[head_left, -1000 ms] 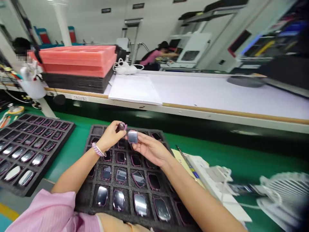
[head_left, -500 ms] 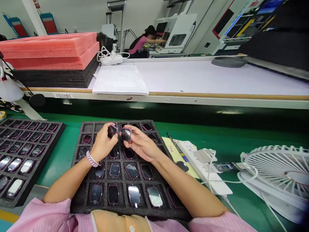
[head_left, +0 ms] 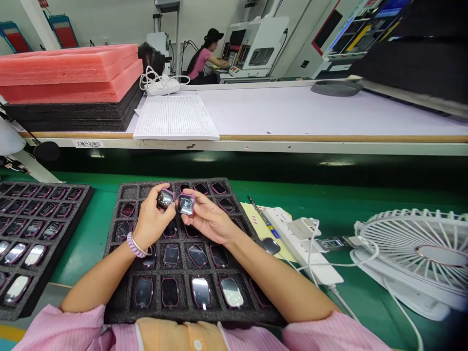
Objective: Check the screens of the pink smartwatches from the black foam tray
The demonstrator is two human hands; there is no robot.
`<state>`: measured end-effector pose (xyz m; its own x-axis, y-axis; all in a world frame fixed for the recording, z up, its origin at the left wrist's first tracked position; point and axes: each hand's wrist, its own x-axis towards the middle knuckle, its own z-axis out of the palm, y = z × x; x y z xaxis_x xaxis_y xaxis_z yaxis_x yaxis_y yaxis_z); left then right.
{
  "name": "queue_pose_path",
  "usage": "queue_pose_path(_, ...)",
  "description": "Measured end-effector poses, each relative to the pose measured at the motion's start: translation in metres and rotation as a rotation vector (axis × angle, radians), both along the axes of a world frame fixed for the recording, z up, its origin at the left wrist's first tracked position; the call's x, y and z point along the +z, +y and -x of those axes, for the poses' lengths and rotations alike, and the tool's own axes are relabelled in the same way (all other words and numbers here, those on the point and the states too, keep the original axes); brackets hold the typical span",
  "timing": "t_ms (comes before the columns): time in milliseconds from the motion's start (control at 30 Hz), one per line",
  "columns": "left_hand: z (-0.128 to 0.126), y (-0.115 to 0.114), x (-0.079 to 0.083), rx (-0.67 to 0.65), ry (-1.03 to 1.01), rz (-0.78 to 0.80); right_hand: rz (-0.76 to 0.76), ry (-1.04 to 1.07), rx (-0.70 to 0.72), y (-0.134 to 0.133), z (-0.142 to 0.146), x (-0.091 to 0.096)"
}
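Observation:
My left hand (head_left: 153,219) grips a purple-framed smartwatch body (head_left: 165,198) between thumb and fingers, its dark face turned up. Close beside it, my right hand (head_left: 210,217) pinches a second smartwatch body (head_left: 186,204), whose screen shows small lit marks. Both are held above a black foam tray (head_left: 127,192). Square pockets in the tray hold several more watch bodies, among them one with a bright reflecting face (head_left: 201,291). A few pockets at the tray's far left hold nothing. My hands hide part of the middle rows.
Another foam tray (head_left: 86,204) of watch bodies lies at left. On the right are a power strip (head_left: 303,248), a pen (head_left: 263,217), a small dark device (head_left: 271,245) and a white fan (head_left: 413,253). A shelf behind carries pink foam (head_left: 73,68) and paper sheets (head_left: 175,117). Someone works farther back.
Both watch faces have tilted; the right one now shows lit marks and the left one looks brighter. The whole view has shifted slightly. The person in the background has sat back from the machine.

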<state>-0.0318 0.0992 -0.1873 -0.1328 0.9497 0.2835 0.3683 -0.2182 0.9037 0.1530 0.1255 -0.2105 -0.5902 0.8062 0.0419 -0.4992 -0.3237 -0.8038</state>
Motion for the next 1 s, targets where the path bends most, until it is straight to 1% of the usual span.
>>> queue_pose_path(133, 0.0, 0.0004, -0.0011, 0.0, 0.003, 0.001, -0.026, 0.04, 0.033, 0.0013, 0.0001, -0.0012)
queue_pose_path(300, 0.0008, 0.0017, -0.0011, -0.007, 0.034, -0.054, -0.045, 0.112, 0.066, 0.0017, -0.0001, -0.0019)
queue_pose_path(433, 0.0005, 0.0007, 0.0011, -0.01, 0.067, -0.067, -0.054, 0.098, 0.051, -0.0002, -0.0001, -0.0006)
queue_pose_path(567, -0.0007, -0.0005, 0.0024, -0.024, 0.034, -0.046, -0.058, 0.094, 0.053, -0.0019, -0.0001, 0.0003)
queue_pose_path(767, -0.0004, 0.0, 0.0013, -0.03, 0.063, -0.061, -0.074, 0.108, 0.063, -0.0023, -0.0002, -0.0002)
queue_pose_path(1000, -0.0013, -0.0002, 0.0008, -0.04, 0.039, -0.06, -0.067, 0.119, 0.059, -0.0026, -0.0009, 0.0018)
